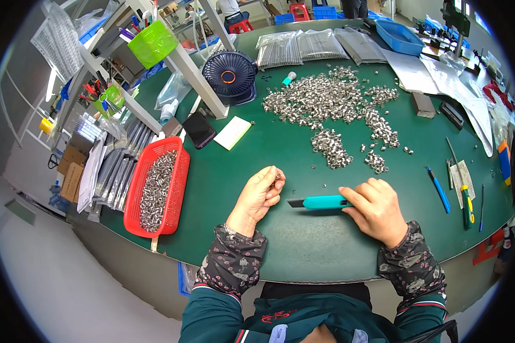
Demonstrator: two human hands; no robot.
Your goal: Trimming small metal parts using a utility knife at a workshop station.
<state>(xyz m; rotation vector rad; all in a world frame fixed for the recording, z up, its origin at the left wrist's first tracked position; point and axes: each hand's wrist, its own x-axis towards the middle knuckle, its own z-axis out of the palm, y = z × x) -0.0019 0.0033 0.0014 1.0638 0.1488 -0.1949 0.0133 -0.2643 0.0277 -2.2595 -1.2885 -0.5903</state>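
My left hand (259, 195) hovers over the green table (303, 240) and pinches a small silver metal part (278, 174) at its fingertips. My right hand (375, 210) grips a teal utility knife (320, 202), its dark blade tip pointing left toward my left hand. The two hands are a short gap apart. Just beyond them a spread of several small silver metal parts (332, 100) lies loose on the table.
A red basket (180, 188) of silver parts sits at the left edge. Behind it are a dark fan (230, 74), a black phone (199, 129), a notepad (233, 132) and bagged parts (303, 47). A blue tray (399, 35), pens and screwdrivers (466, 200) lie right.
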